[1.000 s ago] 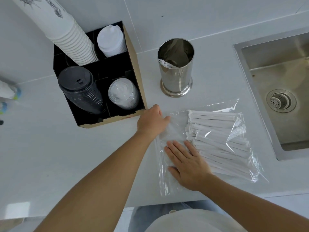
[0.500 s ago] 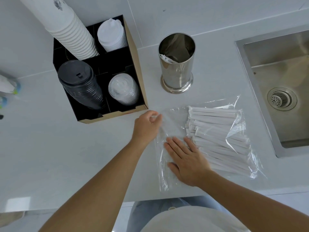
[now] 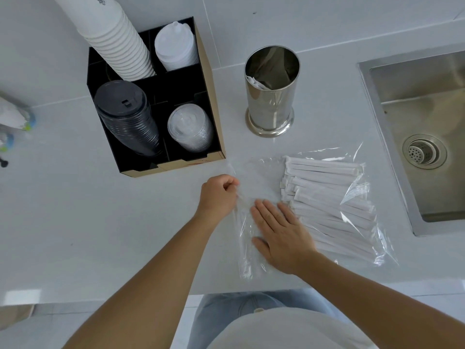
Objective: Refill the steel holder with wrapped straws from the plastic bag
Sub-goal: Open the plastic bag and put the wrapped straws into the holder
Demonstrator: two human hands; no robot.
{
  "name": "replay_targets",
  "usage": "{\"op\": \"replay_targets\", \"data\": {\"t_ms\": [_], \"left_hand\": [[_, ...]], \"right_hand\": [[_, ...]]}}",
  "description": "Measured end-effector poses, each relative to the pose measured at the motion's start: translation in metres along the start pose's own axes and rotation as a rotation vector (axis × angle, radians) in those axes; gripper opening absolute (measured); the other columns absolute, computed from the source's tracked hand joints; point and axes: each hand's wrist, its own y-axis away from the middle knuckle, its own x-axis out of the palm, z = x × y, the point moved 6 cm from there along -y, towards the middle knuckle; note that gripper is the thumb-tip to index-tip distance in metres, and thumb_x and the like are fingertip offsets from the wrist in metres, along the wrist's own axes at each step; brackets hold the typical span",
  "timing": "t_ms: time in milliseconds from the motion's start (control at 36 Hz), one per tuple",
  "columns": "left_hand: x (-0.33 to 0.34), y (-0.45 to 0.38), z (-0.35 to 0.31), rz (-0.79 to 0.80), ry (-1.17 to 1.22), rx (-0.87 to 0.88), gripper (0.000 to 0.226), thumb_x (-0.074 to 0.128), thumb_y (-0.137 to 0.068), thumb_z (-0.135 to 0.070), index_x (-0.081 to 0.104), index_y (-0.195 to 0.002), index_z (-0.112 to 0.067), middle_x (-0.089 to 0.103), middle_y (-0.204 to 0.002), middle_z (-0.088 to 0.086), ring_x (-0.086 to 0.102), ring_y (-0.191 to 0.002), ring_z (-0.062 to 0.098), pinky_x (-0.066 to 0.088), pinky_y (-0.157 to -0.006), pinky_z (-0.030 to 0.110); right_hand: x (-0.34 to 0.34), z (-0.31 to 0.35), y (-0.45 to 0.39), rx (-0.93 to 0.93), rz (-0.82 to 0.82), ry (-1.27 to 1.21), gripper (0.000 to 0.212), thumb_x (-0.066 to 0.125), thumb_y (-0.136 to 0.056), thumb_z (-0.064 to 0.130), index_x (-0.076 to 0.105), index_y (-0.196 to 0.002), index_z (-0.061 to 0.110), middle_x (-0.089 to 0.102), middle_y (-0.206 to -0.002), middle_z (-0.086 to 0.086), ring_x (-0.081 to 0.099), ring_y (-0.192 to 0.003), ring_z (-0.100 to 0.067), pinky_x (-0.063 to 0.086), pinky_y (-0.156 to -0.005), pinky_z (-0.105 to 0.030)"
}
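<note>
A clear plastic bag lies flat on the white counter, with a bundle of white wrapped straws in its right half. My left hand pinches the bag's left open edge, fingers curled on the film. My right hand lies flat, fingers spread, pressing the bag's empty left part down. Behind the bag stands the steel holder, upright, with a few wrapped straws low inside it.
A black-and-cardboard organizer with stacked cups and lids stands to the left of the holder. A steel sink is sunk into the counter at the right. The counter's front edge runs just below my right hand.
My left hand has drawn back from the organizer's corner toward me and closed on the bag's left edge. My right hand has stayed flat on the bag.
</note>
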Motion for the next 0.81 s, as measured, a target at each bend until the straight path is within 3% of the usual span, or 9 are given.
{"op": "replay_targets", "data": {"t_ms": [83,167,278,361,417,583,694,806], "left_hand": [[0.001,0.006,-0.004,0.000,0.031,-0.015,0.022,0.059,-0.085,-0.028,0.071,-0.074,-0.013,0.071,-0.071,-0.002,0.065,-0.074,0.014,0.050,-0.069,0.025],[0.003,0.010,-0.003,0.005,0.071,-0.048,0.027,0.066,-0.080,-0.042,0.071,-0.079,-0.016,0.071,-0.077,-0.007,0.064,-0.076,0.004,0.047,-0.066,0.015],[0.005,0.010,0.002,-0.031,0.010,-0.021,0.021,0.068,-0.078,-0.020,0.071,-0.099,-0.015,0.068,-0.090,-0.005,0.063,-0.084,0.009,0.048,-0.074,0.015],[0.005,0.009,0.003,-0.022,-0.031,0.028,0.021,0.060,-0.082,-0.007,0.070,-0.100,-0.013,0.067,-0.093,-0.003,0.060,-0.077,0.003,0.040,-0.064,0.002],[0.002,0.007,0.005,-0.011,-0.031,0.044,0.018,0.061,-0.083,-0.005,0.070,-0.096,-0.014,0.065,-0.087,-0.005,0.058,-0.073,0.000,0.041,-0.059,0.001],[-0.012,-0.001,0.014,0.057,0.056,0.017,0.010,0.070,-0.084,-0.011,0.072,-0.085,-0.021,0.065,-0.076,-0.009,0.060,-0.070,0.003,0.040,-0.055,0.001],[-0.004,0.004,0.009,0.125,0.070,-0.040,0.011,0.064,-0.086,-0.018,0.074,-0.086,-0.022,0.070,-0.078,-0.007,0.065,-0.071,0.007,0.041,-0.049,0.005],[0.000,0.015,0.001,0.076,0.060,-0.026,0.017,0.069,-0.083,-0.030,0.068,-0.098,-0.021,0.066,-0.084,-0.006,0.061,-0.073,0.007,0.044,-0.052,0.007]], "right_hand": [[-0.005,-0.001,0.000,0.003,0.009,-0.014,0.069,0.009,-0.101,0.049,0.039,-0.146,0.006,0.037,-0.153,-0.011,0.035,-0.142,-0.025,0.017,-0.113,-0.044],[-0.012,-0.008,-0.001,0.021,-0.007,-0.005,0.065,0.009,-0.103,0.041,0.048,-0.141,0.004,0.048,-0.147,-0.013,0.046,-0.136,-0.028,0.019,-0.111,-0.043],[-0.014,-0.023,0.000,0.009,-0.019,0.080,0.059,0.028,-0.096,0.038,0.048,-0.142,0.007,0.048,-0.148,-0.011,0.046,-0.136,-0.029,0.018,-0.113,-0.048],[-0.014,-0.026,0.002,-0.014,-0.012,0.099,0.060,0.028,-0.096,0.040,0.046,-0.144,0.008,0.046,-0.150,-0.010,0.045,-0.137,-0.028,0.017,-0.113,-0.048],[-0.012,-0.027,0.003,-0.018,-0.011,0.114,0.060,0.028,-0.097,0.040,0.044,-0.145,0.009,0.045,-0.151,-0.010,0.044,-0.138,-0.028,0.016,-0.114,-0.048],[-0.008,-0.028,0.003,-0.011,0.006,0.117,0.060,0.024,-0.099,0.041,0.041,-0.146,0.009,0.042,-0.153,-0.009,0.042,-0.140,-0.027,0.017,-0.115,-0.048],[-0.009,-0.028,0.005,0.003,0.029,0.100,0.068,0.003,-0.102,0.043,0.041,-0.146,0.009,0.042,-0.152,-0.010,0.042,-0.139,-0.027,0.017,-0.115,-0.048],[-0.011,-0.028,0.004,0.004,0.018,0.099,0.068,0.003,-0.102,0.043,0.043,-0.146,0.009,0.044,-0.152,-0.010,0.043,-0.139,-0.027,0.017,-0.115,-0.048]]}}
